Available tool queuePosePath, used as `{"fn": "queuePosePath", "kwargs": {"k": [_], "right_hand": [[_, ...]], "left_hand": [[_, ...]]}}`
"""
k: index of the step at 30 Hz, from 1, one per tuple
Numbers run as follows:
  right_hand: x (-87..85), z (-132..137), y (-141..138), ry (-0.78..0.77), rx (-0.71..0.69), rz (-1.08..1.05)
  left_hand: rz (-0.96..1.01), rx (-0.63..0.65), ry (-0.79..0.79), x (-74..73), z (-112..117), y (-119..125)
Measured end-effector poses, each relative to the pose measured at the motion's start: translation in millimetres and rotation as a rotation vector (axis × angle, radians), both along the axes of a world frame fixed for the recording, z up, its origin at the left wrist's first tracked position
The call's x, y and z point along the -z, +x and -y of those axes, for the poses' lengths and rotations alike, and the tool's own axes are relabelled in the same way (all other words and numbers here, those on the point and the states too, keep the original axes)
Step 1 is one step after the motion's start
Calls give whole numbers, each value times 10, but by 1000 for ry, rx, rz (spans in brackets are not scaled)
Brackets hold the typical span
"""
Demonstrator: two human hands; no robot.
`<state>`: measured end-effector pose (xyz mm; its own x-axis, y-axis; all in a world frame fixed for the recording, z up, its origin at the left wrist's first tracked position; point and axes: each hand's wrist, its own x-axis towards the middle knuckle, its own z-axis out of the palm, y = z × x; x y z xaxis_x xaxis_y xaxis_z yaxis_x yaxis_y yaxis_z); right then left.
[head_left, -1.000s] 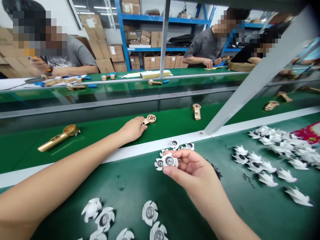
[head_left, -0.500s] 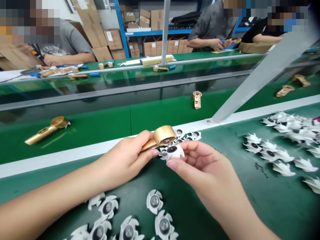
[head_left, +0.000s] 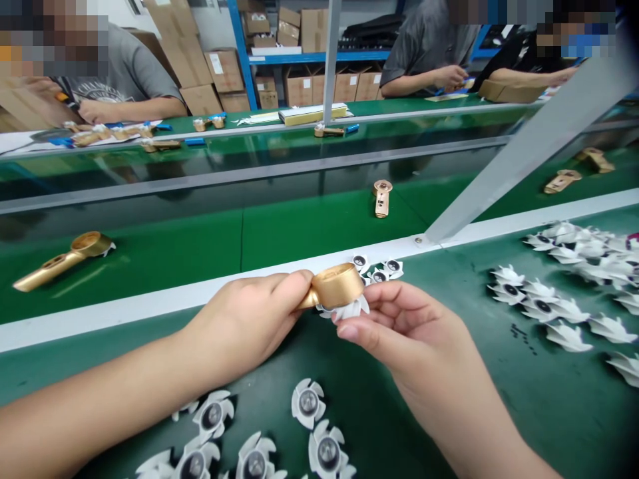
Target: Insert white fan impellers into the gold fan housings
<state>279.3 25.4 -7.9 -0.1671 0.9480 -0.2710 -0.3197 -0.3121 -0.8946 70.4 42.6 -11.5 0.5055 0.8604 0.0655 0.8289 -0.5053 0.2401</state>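
Because only fingers steady this work, a slip looks like the main risk. At far left, a loose gold handle (head_left: 52, 265) lies on the green belt (head_left: 150, 279), away from the hands. The left hand (head_left: 244, 326) is clenched around the stem of a second gold handle (head_left: 335, 286), its cup tilted rightward and pressed against a white vaned piece (head_left: 347, 307). The cup hides that piece's centre, so I cannot tell how well the two sit together. The right hand (head_left: 404, 332) grasps the piece from below, with its fingers curled around the vanes. Uneven pressure could skew the piece or pop it from the pinch. It might then drop among the small white pieces (head_left: 379, 271) near the belt's white edge, or onto the lower green mat (head_left: 499, 412), joining the white pile (head_left: 549, 313) at right.
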Motion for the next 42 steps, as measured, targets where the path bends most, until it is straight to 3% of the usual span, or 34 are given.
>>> {"fn": "queuePosePath", "kwargs": {"k": [4,7,9,13,18,21,24,27,31,34,37,39,40,42], "right_hand": [[42,-37,29,-67,15,-38],[66,-45,45,-120,-60,-49],[71,-38,37,-77,-53,-37],[69,-15,13,4,28,3],[93,-46,62,-139,-102,-98],[101,-67,83,-141,-137,-126],[102,-63,73,-148,-146,-94],[102,-65,70,-137,-146,-12],[84,-156,147,3,26,172],[50,-233,285,108,52,207],[41,-195,521,242,91,448],[90,-104,717,435,104,850],[133,-52,812,551,99,1064],[243,36,969,749,61,1374]], "left_hand": [[-68,76,149,12,-9,-3],[-72,114,183,26,-22,-24],[-79,135,192,40,-34,-42],[-98,164,160,51,-61,-68],[-105,185,83,27,-72,-75],[-83,188,50,27,-29,-48],[-79,125,-22,3,-5,-17],[-102,-22,-62,-45,-127,-79],[-196,-324,27,-7,-516,-399],[-269,-438,45,43,-741,-680],[-277,-464,86,-32,-654,-825],[-235,-416,90,-111,-374,-866],[-204,-352,55,-132,-184,-887],[-54,-166,-198,-100,220,-949]]}}
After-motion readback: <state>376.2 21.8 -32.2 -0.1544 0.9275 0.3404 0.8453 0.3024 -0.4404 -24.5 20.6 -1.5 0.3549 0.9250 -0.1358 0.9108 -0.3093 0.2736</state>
